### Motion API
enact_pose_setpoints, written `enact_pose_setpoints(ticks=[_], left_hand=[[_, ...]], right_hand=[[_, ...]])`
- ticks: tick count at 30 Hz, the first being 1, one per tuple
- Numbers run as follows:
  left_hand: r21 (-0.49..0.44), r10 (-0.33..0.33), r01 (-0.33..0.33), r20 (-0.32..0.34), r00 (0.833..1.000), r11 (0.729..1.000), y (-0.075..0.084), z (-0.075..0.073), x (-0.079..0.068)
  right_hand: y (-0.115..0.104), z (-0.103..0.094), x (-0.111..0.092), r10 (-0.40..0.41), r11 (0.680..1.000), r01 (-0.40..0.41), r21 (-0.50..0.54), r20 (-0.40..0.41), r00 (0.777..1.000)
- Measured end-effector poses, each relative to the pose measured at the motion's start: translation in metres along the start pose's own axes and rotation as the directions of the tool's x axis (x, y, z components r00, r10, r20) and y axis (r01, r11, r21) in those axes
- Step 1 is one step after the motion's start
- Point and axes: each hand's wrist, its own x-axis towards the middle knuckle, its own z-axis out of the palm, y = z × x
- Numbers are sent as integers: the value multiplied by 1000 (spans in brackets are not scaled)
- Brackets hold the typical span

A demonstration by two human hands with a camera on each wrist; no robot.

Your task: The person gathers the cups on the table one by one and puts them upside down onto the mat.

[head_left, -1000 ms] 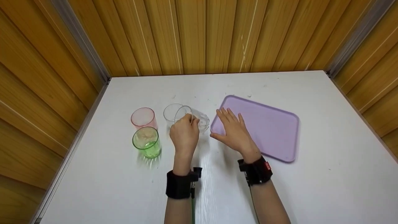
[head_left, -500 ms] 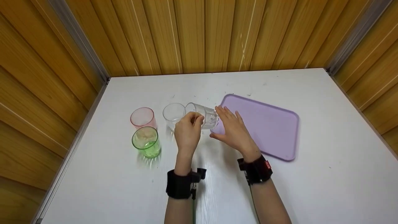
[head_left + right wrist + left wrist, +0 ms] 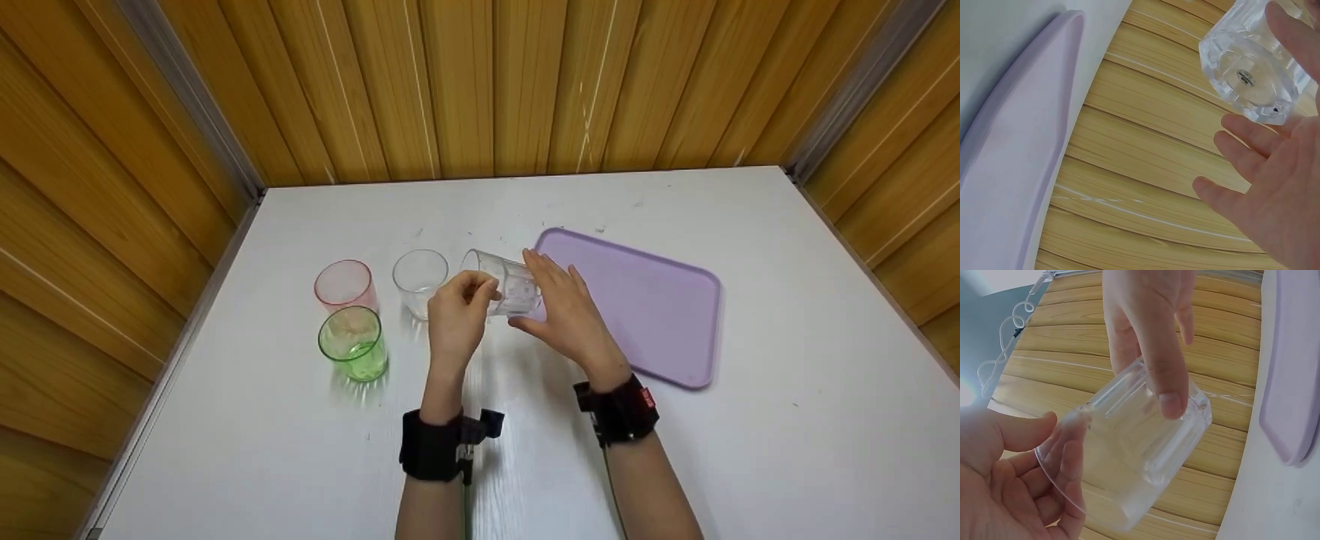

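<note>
My left hand (image 3: 457, 322) pinches the rim of a clear drinking glass (image 3: 516, 288), thumb outside and fingers inside the mouth. The glass lies tipped in the air, its mouth to the left and its base to the right. Around the base end is my right hand (image 3: 564, 315), its fingers fairly straight and spread. In the left wrist view the right thumb (image 3: 1168, 382) overlaps the side of the glass near its base. A small dark mark shows on the faceted base (image 3: 1247, 79) in the right wrist view.
A second clear glass (image 3: 420, 279) stands upright left of my left hand. Farther left are a pink glass (image 3: 345, 283) and a green glass (image 3: 355, 346), the green one nearer. A purple tray (image 3: 645, 307) lies to the right, partly behind my right hand. Wood-patterned walls (image 3: 495, 90) enclose the white table (image 3: 315, 450).
The held glass has moved right, away from the standing clear glass, and its base has come between my right thumb and fingers. My right hand has stayed nearly in place.
</note>
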Motion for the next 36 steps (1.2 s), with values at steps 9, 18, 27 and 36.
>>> enact_pose_setpoints(ticks=[9, 18, 27, 36], left_hand=[[-113, -64, 67, 37, 997, 991, -2, 0, 2], [-194, -120, 124, 35, 992, 973, -6, 2, 4], [-259, -178, 181, 36, 983, 949, -7, 4, 6], [-346, -210, 216, 56, 976, 913, -9, 5, 8]], right_hand=[[1, -1, 0, -6, 1000, 6, 16, -29, 1000], [0, -3, 0, -22, 999, 23, 23, -49, 999], [-2, -5, 0, -6, 998, 9, 66, -48, 999], [-4, -9, 0, -26, 985, 40, 168, -84, 996]])
